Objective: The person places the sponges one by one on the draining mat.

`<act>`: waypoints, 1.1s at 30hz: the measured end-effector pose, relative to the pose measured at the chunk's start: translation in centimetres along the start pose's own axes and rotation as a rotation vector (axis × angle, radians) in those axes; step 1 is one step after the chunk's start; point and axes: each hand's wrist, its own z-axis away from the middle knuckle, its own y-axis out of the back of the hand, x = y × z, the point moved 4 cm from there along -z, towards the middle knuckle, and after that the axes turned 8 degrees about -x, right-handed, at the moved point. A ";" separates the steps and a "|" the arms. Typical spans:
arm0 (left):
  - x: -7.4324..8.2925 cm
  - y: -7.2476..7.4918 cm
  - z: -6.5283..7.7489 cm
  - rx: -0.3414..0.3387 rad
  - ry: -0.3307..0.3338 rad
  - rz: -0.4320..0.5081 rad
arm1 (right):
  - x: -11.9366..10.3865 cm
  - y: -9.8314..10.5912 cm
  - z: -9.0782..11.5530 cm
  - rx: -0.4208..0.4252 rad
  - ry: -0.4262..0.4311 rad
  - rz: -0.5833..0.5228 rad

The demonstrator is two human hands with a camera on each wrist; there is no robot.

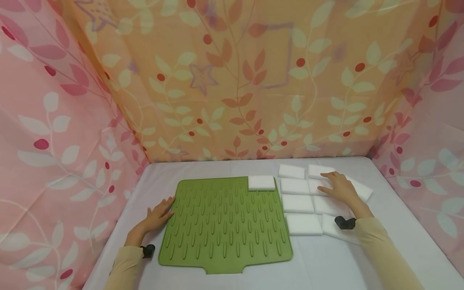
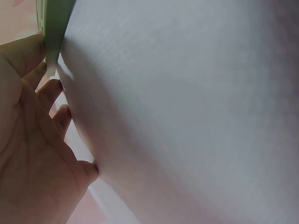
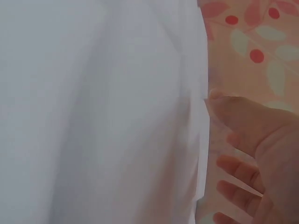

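Note:
A green ridged mat (image 1: pixel 224 259) lies flat on the white-covered table, its narrow tab facing the near side. One white sponge block (image 1: pixel 261 183) sits on its back right corner. Along the mat's left edge rests my left hand (image 1: pixel 156 219), its fingertips touching the rim; the left wrist view shows the fingers (image 2: pixel 49 95) loosely spread beside the green edge. My right hand (image 1: pixel 342 188) hovers over the white blocks on the right, thumb and fingers apart, with nothing between them. Its fingertips overlap a back-row block (image 1: pixel 316 171) in the head view.
Several more white blocks (image 1: pixel 298 204) lie in rough rows right of the mat, close together. One (image 1: pixel 360 189) is turned askew at the far right. Floral cloth (image 1: pixel 232 80) hangs behind the table (image 1: pixel 319 266) and on both sides.

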 end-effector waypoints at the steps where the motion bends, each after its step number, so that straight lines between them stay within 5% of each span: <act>1: 0.0 0.0 0.0 0.001 0.000 -0.001 | 0.3 0.1 0.2 -0.004 -0.006 0.001; 19: 0.1 0.0 0.2 0.010 -0.001 -0.017 | 6.7 0.4 4.3 0.022 -0.102 0.004; 33: 0.1 0.0 0.3 0.000 0.000 -0.001 | 9.0 0.3 6.4 0.038 -0.187 -0.026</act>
